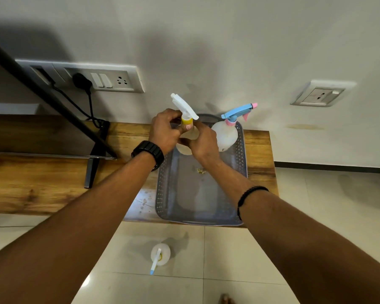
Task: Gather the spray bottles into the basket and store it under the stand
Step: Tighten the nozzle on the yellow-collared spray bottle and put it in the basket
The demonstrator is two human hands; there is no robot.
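A grey perforated basket [162, 194] rests on the right end of the wooden stand [42, 189]. Both my hands grip a clear spray bottle with a white trigger head and yellow collar [184, 108] over the basket's far end. My left hand [165, 130] wraps its neck, and my right hand [203, 141] holds its body. A second bottle with a blue and pink trigger [225, 134] stands upright in the basket's far right corner. A third bottle with a white and blue nozzle [160, 254] stands on the floor tiles in front of the stand.
A television on a black leg [92, 170] occupies the stand's left part, its cable running to a wall socket panel [110, 80]. Another socket [320, 95] is on the wall at right. Pale floor tiles [316, 205] lie to the right of and in front of the stand.
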